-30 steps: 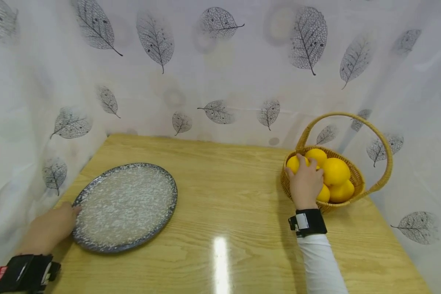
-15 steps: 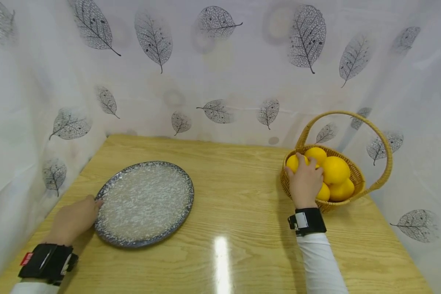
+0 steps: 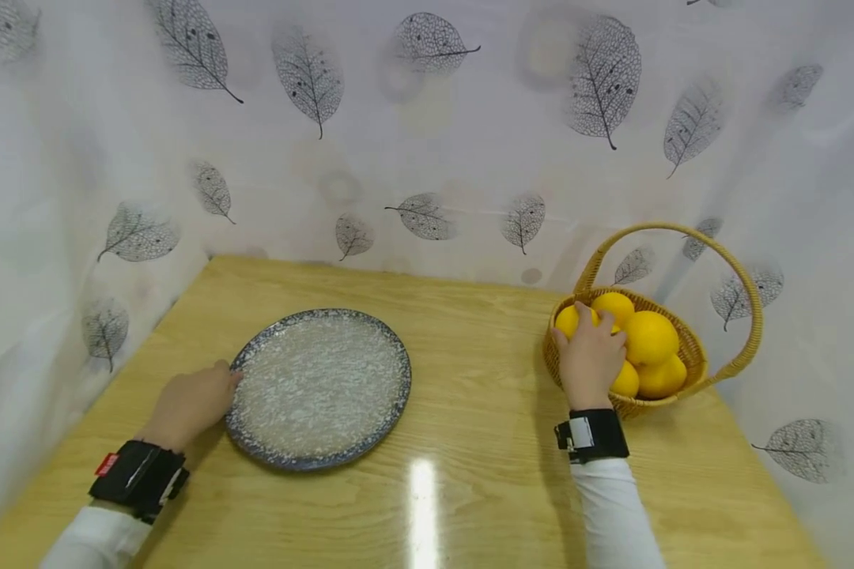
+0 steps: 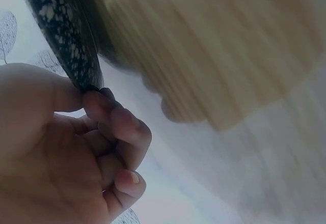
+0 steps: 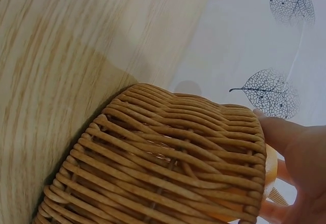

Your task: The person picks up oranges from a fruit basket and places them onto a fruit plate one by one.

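Note:
A round speckled grey plate with a dark rim lies left of the table's middle. My left hand pinches its left rim; the left wrist view shows thumb and fingertips on the dark speckled edge. At the right, a wicker basket with a tall handle holds several yellow-orange round fruits. My right hand reaches over the basket's near left rim, fingers spread around the leftmost fruit. In the right wrist view the basket's woven side hides most of that fruit and the fingertips.
Beneath everything is a light wooden table, its back edge against a pale curtain printed with grey leaves. The curtain also hangs along the left and right sides. The basket handle arches up at the right.
My left hand has moved to the right, and the plate has slid right with it. My right hand stays at the basket. The head view has shifted slightly.

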`<state>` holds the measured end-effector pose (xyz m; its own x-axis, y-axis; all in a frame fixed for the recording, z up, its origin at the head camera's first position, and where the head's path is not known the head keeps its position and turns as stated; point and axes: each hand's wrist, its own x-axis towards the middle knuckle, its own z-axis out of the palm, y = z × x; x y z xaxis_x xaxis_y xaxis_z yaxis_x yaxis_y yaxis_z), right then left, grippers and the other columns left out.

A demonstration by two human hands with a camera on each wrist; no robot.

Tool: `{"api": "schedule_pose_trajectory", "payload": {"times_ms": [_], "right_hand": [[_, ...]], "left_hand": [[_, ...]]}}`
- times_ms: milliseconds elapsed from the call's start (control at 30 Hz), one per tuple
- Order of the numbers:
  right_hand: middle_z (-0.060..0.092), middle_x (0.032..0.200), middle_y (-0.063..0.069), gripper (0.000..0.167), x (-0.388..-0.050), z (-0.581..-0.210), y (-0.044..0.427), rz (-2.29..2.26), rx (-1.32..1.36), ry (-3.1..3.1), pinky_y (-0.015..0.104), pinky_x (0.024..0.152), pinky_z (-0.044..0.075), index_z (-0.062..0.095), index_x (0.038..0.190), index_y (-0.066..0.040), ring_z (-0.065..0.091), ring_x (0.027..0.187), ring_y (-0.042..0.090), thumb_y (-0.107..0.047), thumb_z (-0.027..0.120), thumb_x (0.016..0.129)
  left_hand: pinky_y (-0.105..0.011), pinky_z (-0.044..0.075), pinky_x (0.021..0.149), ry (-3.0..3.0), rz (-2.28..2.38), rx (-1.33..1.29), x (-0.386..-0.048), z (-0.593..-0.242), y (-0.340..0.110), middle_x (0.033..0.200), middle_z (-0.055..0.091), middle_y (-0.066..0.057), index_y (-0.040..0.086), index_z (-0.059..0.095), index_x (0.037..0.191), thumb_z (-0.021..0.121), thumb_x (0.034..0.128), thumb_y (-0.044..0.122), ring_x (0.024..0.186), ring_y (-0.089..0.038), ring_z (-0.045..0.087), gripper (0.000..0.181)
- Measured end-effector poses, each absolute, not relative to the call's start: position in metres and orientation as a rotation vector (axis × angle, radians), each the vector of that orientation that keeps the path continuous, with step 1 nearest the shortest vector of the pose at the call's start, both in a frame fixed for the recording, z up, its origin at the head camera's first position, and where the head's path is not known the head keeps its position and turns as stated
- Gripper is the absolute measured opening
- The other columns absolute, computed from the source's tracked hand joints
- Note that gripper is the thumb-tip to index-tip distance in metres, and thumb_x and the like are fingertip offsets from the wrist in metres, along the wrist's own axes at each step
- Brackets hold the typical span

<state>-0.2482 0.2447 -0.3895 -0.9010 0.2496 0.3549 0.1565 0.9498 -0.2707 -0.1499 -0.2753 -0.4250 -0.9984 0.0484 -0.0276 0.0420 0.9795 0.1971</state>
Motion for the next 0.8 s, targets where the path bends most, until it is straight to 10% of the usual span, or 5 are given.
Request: {"api": "schedule_pose_trajectory", "payload": {"times_ms": [800], "right_hand": [[0.042, 0.146, 0.032, 0.058, -0.246, -0.391, 0.243, 0.361, -0.329, -2.698, 0.065, 0.096, 0.045, 0.048, 0.149, -0.011, 0.049, 0.112, 0.060, -0.033, 0.067, 0.099]], "left_hand": [[-0.047, 0.055, 0.057, 3.063, 0.411, 0.193, -0.194, -0.425, -0.182, 0.074, 0.068, -0.015, -0.004, 0.071, 0.081, 0.047, 0.1053, 0.022, 0.067, -0.029, 0.067, 0.042]]}}
